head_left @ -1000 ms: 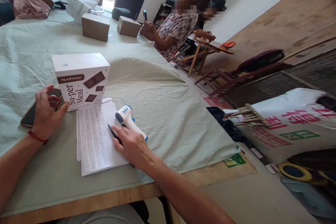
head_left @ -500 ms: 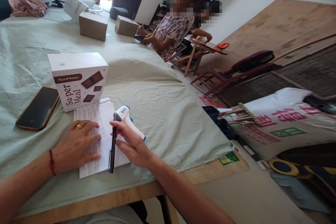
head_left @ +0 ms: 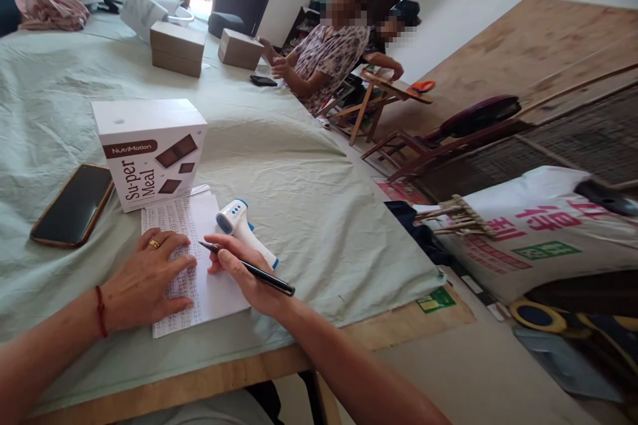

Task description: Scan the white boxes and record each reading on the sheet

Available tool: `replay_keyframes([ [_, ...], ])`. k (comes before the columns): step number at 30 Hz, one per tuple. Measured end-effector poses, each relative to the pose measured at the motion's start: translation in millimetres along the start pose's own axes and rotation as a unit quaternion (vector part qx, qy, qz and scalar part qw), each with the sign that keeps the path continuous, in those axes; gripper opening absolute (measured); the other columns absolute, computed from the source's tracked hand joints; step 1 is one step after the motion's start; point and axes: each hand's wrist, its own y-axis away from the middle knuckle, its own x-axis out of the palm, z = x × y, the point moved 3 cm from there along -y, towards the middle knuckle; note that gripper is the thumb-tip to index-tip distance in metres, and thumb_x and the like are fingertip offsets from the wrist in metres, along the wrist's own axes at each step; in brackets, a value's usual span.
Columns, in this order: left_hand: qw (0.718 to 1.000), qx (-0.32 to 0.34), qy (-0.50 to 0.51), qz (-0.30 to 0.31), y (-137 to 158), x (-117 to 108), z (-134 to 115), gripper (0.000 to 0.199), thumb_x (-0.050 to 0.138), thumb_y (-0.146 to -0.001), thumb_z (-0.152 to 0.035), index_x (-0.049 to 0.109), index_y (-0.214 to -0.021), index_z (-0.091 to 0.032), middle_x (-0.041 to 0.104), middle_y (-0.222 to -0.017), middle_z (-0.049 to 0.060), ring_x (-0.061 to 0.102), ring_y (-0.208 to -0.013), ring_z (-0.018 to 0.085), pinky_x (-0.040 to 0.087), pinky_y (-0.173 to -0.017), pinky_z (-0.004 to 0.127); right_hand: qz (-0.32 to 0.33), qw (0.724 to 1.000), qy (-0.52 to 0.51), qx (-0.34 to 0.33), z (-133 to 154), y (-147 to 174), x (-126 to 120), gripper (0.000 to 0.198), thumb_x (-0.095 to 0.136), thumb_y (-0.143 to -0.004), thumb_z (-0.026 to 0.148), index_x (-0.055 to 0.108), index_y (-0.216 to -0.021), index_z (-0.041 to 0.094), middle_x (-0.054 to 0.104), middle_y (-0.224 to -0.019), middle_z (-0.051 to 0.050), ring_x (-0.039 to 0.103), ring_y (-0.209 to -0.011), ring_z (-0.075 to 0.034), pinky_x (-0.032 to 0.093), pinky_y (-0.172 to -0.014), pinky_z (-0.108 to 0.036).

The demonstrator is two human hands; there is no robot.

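My left hand (head_left: 154, 279) lies with fingers spread on a stack of paper (head_left: 214, 295) whose left part carries dense rows of handwriting. Between the fingers and thumb of my right hand (head_left: 246, 272) is a black pen (head_left: 269, 279), its tip over the paper and pointing left. Just beyond that hand lies a white and blue infrared thermometer (head_left: 234, 216), its handle partly behind the fingers. A white and brown box (head_left: 149, 146) stands upright at the paper's far edge. Left of the box a smartphone (head_left: 72, 206) rests with a dark screen.
Pale green cloth (head_left: 279, 172) covers the table. Farther back are two cardboard boxes (head_left: 177, 50) and a pink cloth (head_left: 50, 5). A person in a patterned top (head_left: 331, 53) sits at the far right edge, near another phone (head_left: 263, 81). A printed white sack (head_left: 528, 226) lies at the right.
The pen in my right hand has swung from hanging toward me to a writing hold, tip left. My left hand stays put. The seated person's phone is now on the table.
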Motion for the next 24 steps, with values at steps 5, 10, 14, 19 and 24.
replay_keyframes([
  [5, 0.999, -0.004, -0.007, 0.032, -3.0, -6.1, -2.6, 0.039, 0.079, -0.078, -0.036, 0.069, -0.112, -0.02, 0.06, -0.127, 0.015, 0.057, -0.118, 0.036, 0.04, -0.106, 0.062, -0.019, 0.975, -0.187, 0.117, -11.2, -5.3, 4.7, 0.043, 0.076, -0.076, 0.047, 0.066, -0.109, 0.021, 0.063, -0.081, 0.001, 0.066, -0.078, -0.016, 0.054, -0.082, -0.035],
  [10, 0.999, -0.004, -0.005, 0.038, -3.6, -7.7, -2.2, 0.039, 0.079, -0.078, -0.037, 0.069, -0.11, -0.018, 0.06, -0.125, 0.016, 0.057, -0.117, 0.037, 0.04, -0.105, 0.063, -0.06, 0.983, -0.136, 0.111, -3.1, -2.5, 6.2, 0.031, 0.073, -0.077, 0.04, 0.066, -0.102, 0.022, 0.065, -0.089, -0.001, 0.065, -0.077, -0.015, 0.054, -0.076, -0.033],
  [14, 0.999, -0.003, -0.005, 0.035, -3.5, -8.4, -2.1, 0.037, 0.078, -0.078, -0.033, 0.068, -0.111, -0.018, 0.06, -0.126, 0.016, 0.057, -0.117, 0.036, 0.04, -0.105, 0.063, -0.091, 0.993, -0.066, 0.046, -0.7, 0.1, 11.7, 0.028, 0.068, -0.079, 0.037, 0.061, -0.104, 0.026, 0.062, -0.088, 0.0, 0.061, -0.079, -0.017, 0.053, -0.074, -0.033],
  [19, 0.999, 0.001, 0.002, 0.035, -3.7, -8.7, -2.4, 0.036, 0.076, -0.079, -0.033, 0.066, -0.11, -0.017, 0.059, -0.126, 0.016, 0.056, -0.116, 0.036, 0.043, -0.104, 0.059, -0.1, 0.994, -0.029, -0.023, -3.7, 5.3, 30.9, 0.024, 0.058, -0.088, 0.038, 0.055, -0.11, 0.027, 0.061, -0.096, -0.003, 0.061, -0.087, -0.019, 0.054, -0.082, -0.036],
  [24, 0.999, -0.002, 0.005, 0.043, -3.1, -6.7, -0.4, 0.041, 0.077, -0.079, -0.035, 0.063, -0.114, -0.017, 0.058, -0.126, 0.015, 0.055, -0.116, 0.035, 0.042, -0.104, 0.059, -0.063, 0.997, -0.019, -0.043, -0.9, 7.4, 41.4, 0.026, 0.055, -0.09, 0.037, 0.052, -0.114, 0.027, 0.062, -0.102, -0.005, 0.063, -0.091, -0.021, 0.055, -0.084, -0.037],
])
